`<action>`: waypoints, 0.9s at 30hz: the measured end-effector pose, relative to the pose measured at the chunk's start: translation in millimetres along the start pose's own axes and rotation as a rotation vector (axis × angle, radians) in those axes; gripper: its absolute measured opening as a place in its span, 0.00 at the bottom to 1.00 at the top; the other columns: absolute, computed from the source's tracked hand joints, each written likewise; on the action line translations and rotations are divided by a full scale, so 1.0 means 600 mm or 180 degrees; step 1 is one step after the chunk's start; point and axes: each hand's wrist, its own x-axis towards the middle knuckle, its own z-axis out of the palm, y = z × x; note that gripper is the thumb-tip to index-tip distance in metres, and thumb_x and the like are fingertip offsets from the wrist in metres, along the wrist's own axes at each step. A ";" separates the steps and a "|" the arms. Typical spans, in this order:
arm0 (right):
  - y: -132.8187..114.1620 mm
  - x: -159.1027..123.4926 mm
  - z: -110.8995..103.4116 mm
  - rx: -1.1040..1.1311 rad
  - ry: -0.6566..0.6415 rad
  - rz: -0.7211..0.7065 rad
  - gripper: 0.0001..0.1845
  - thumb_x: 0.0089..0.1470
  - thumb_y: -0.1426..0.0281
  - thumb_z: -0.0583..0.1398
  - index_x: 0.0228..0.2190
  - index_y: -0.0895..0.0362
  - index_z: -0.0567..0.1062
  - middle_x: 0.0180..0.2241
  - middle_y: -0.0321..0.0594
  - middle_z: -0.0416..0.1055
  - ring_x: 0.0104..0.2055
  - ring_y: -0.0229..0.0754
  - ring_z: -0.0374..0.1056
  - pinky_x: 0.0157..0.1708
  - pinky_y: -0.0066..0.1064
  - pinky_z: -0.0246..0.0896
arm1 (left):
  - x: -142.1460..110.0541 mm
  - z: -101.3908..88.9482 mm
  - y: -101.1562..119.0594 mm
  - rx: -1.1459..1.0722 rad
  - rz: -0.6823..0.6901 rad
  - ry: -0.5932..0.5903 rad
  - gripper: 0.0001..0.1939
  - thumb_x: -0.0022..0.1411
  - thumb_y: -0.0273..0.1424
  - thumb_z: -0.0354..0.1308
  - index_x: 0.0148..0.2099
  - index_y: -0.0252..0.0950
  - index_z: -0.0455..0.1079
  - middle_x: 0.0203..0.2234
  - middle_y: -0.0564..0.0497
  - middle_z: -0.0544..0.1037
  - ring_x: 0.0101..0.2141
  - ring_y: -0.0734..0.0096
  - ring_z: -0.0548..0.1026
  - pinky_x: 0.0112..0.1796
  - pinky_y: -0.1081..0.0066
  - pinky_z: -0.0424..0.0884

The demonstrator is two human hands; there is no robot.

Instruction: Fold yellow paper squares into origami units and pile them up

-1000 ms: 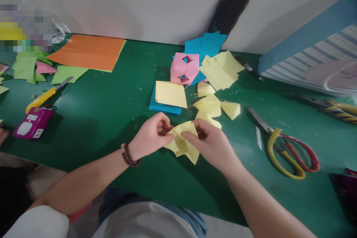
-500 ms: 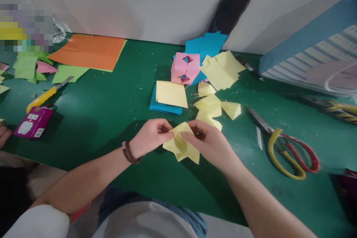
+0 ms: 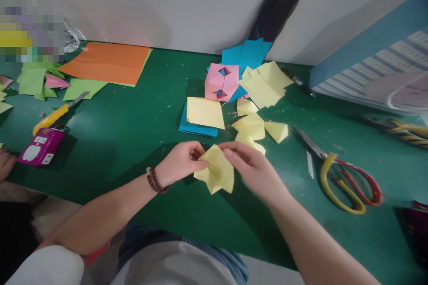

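Observation:
A folded yellow paper piece [image 3: 216, 173] with pointed corners is held up over the green table. My left hand [image 3: 182, 162] pinches its left side between thumb and fingers. At its upper right edge, the fingers of my right hand [image 3: 252, 164] close on the paper. Just beyond lie a stack of cream and blue paper squares [image 3: 205, 113] and several folded yellow pieces [image 3: 250, 127]. Behind them sits a pink folded paper shape [image 3: 222, 81], beside loose yellow sheets [image 3: 267, 83] and blue sheets [image 3: 247, 55].
Scissors with yellow and red handles [image 3: 337, 178] lie to the right, pliers [image 3: 401, 127] farther off. A dark phone [image 3: 276, 15] leans on the wall. At left are orange paper [image 3: 107, 62], a yellow cutter [image 3: 53, 116], a purple box [image 3: 42, 147] and another person's hand [image 3: 6, 164].
My right thumb has moved from the middle of the yellow paper to its right edge, uncovering more of it. The paper has shifted slightly left.

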 end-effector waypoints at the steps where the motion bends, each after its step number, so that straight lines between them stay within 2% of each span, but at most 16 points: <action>1: -0.001 0.000 0.000 0.0188 0.0104 0.0000 0.18 0.57 0.54 0.56 0.38 0.53 0.77 0.34 0.40 0.77 0.36 0.41 0.72 0.33 0.31 0.67 | 0.000 -0.001 0.000 -0.0033 0.0086 0.0097 0.07 0.49 0.24 0.62 0.29 0.34 0.64 0.23 0.56 0.72 0.24 0.75 0.72 0.25 0.76 0.68; 3: -0.001 0.001 0.000 0.0506 0.0221 0.0033 0.20 0.59 0.54 0.53 0.39 0.53 0.77 0.37 0.42 0.77 0.40 0.43 0.73 0.35 0.32 0.69 | -0.001 -0.002 0.000 -0.0098 0.0332 0.0310 0.08 0.50 0.26 0.63 0.29 0.34 0.64 0.23 0.56 0.72 0.25 0.75 0.73 0.26 0.75 0.70; 5: 0.002 0.001 -0.002 0.0631 0.0221 0.0015 0.17 0.59 0.57 0.53 0.39 0.52 0.78 0.38 0.41 0.77 0.42 0.43 0.73 0.36 0.32 0.69 | -0.002 -0.001 -0.001 -0.0144 0.0685 0.0504 0.09 0.51 0.27 0.64 0.29 0.34 0.65 0.25 0.55 0.73 0.27 0.73 0.75 0.28 0.74 0.73; 7: 0.007 0.001 -0.003 0.0528 0.0183 -0.0133 0.12 0.57 0.64 0.55 0.39 0.51 0.77 0.38 0.39 0.78 0.43 0.43 0.73 0.39 0.33 0.70 | -0.004 0.000 -0.003 -0.0232 0.1175 0.0636 0.08 0.52 0.27 0.64 0.30 0.34 0.66 0.27 0.52 0.77 0.30 0.71 0.78 0.31 0.72 0.75; 10: 0.012 0.000 -0.005 0.0361 0.0187 -0.0530 0.11 0.52 0.69 0.59 0.39 0.51 0.76 0.37 0.37 0.78 0.39 0.41 0.74 0.40 0.34 0.70 | -0.007 0.001 -0.005 -0.0251 0.2075 0.0803 0.07 0.55 0.28 0.65 0.31 0.35 0.68 0.32 0.48 0.80 0.34 0.68 0.80 0.33 0.71 0.78; 14: 0.010 -0.004 -0.006 0.0463 0.0182 -0.0528 0.08 0.55 0.65 0.59 0.37 0.52 0.77 0.37 0.38 0.78 0.37 0.41 0.74 0.37 0.34 0.70 | -0.012 -0.001 -0.006 0.0679 0.3359 0.1154 0.06 0.57 0.23 0.63 0.33 0.36 0.69 0.35 0.46 0.81 0.37 0.68 0.80 0.36 0.70 0.78; 16: 0.010 -0.005 -0.008 0.0448 0.0216 -0.0501 0.09 0.56 0.62 0.59 0.36 0.52 0.77 0.36 0.38 0.78 0.38 0.42 0.74 0.38 0.34 0.70 | -0.016 -0.001 -0.006 0.1163 0.3793 0.1267 0.07 0.57 0.21 0.62 0.33 0.36 0.68 0.36 0.47 0.81 0.37 0.70 0.80 0.37 0.71 0.78; 19: 0.015 -0.006 -0.012 0.0488 0.0136 -0.0678 0.16 0.58 0.55 0.57 0.38 0.52 0.77 0.38 0.40 0.78 0.41 0.44 0.74 0.41 0.36 0.70 | -0.019 -0.001 -0.006 0.1444 0.3923 0.1396 0.08 0.57 0.21 0.62 0.34 0.36 0.66 0.36 0.46 0.81 0.37 0.71 0.80 0.37 0.72 0.77; 22: 0.018 -0.009 -0.013 0.0524 -0.0170 -0.1182 0.26 0.57 0.49 0.55 0.49 0.52 0.73 0.47 0.45 0.75 0.48 0.48 0.72 0.45 0.40 0.70 | -0.019 0.001 -0.007 0.1552 0.3828 0.1629 0.10 0.56 0.23 0.64 0.34 0.36 0.65 0.35 0.46 0.80 0.36 0.71 0.79 0.37 0.72 0.77; 24: 0.015 -0.012 -0.008 0.0058 -0.0110 -0.1467 0.27 0.55 0.54 0.59 0.53 0.53 0.69 0.52 0.46 0.72 0.51 0.49 0.70 0.48 0.41 0.69 | -0.018 0.002 -0.008 0.1631 0.3781 0.1765 0.10 0.56 0.24 0.64 0.34 0.37 0.64 0.35 0.47 0.80 0.36 0.71 0.79 0.36 0.72 0.77; 27: 0.007 -0.016 0.003 -0.0964 0.0471 -0.1592 0.23 0.53 0.69 0.61 0.51 0.53 0.69 0.48 0.44 0.74 0.47 0.45 0.72 0.45 0.39 0.70 | -0.018 0.005 -0.013 0.1753 0.3774 0.1803 0.10 0.57 0.23 0.63 0.34 0.37 0.63 0.36 0.46 0.80 0.37 0.72 0.79 0.37 0.72 0.77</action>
